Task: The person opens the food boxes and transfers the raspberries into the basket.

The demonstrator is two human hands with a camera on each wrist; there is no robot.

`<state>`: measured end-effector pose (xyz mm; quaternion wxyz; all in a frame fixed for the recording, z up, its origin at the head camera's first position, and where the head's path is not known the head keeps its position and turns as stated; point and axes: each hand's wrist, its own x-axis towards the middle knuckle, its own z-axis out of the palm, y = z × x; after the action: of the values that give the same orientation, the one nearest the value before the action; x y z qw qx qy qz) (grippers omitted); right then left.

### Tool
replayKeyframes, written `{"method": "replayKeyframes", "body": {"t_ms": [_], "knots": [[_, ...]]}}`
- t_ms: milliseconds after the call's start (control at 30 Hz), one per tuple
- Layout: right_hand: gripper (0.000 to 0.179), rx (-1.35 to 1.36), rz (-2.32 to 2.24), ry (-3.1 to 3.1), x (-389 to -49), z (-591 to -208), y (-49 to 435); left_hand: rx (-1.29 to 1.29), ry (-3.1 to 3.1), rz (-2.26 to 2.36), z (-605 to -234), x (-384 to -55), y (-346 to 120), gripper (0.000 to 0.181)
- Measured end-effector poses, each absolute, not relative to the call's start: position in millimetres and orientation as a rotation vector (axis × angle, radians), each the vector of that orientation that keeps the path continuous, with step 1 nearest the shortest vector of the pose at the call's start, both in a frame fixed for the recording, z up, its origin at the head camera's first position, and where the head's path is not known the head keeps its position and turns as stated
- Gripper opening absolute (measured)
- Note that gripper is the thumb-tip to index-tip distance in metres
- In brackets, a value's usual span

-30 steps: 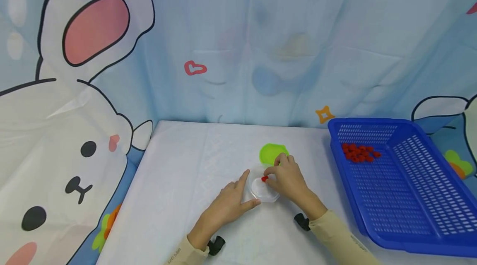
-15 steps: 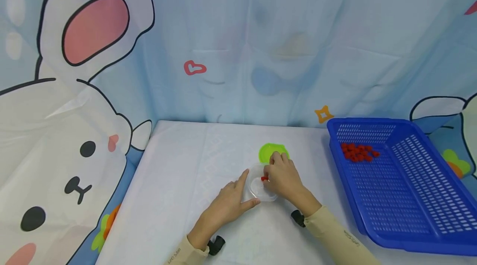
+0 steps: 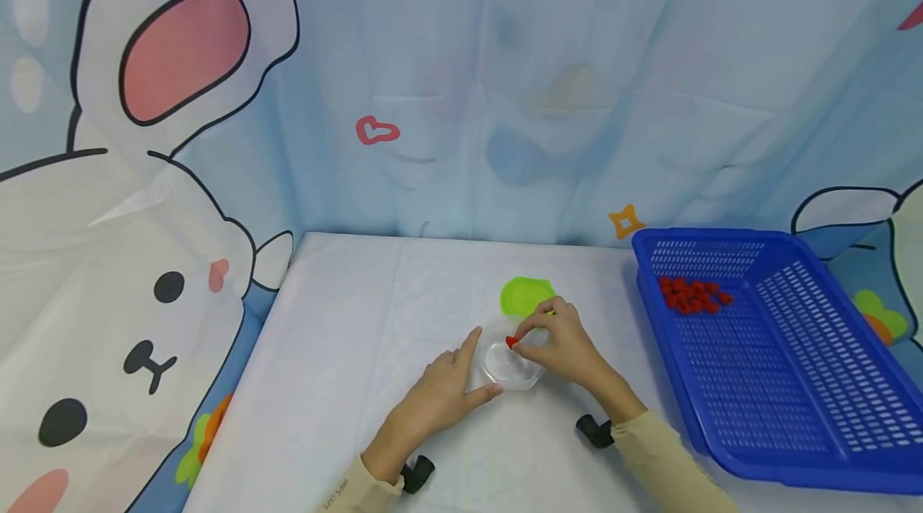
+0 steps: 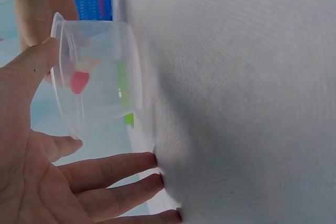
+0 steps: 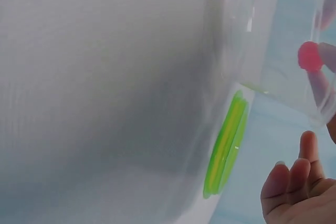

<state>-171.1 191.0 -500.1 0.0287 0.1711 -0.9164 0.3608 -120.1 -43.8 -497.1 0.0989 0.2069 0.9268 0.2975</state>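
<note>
A clear plastic bowl (image 3: 510, 361) stands on the white-covered table. My left hand (image 3: 447, 393) holds its rim between spread thumb and forefinger; in the left wrist view, the other fingers (image 4: 113, 172) reach down to the cloth. Between thumb and forefinger, my right hand (image 3: 566, 345) pinches a small red piece (image 3: 511, 341) within the bowl's mouth, above its bottom. Through the clear wall the red piece (image 5: 310, 56) looks roundish, but its kind cannot be told. Just beyond the bowl lies a bright green round lid (image 3: 525, 294), partly covered by the right hand.
To the right stands a large blue plastic basket (image 3: 786, 385) with slotted walls. A heap of several small red pieces (image 3: 692, 295) lies in its far left corner. A printed cloth (image 3: 461, 96) hangs behind the table.
The right hand shifted left over the bowl, then back right and turned, leaving the pinched red piece more exposed. The left hand and bowl have barely moved.
</note>
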Motion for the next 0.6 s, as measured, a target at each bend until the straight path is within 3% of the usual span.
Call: {"method": "replayKeyframes", "body": {"t_ms": [333,600], "knots": [[0.010,0.489,1.399,-2.735,-171,-487,210,0.607,2.747,0.885,-498,-121,-43,0.091],[0.012,0.428,1.393,-2.661,-161,-441,229,0.611,2.760,0.888,-499,-120,-43,0.091]]}}
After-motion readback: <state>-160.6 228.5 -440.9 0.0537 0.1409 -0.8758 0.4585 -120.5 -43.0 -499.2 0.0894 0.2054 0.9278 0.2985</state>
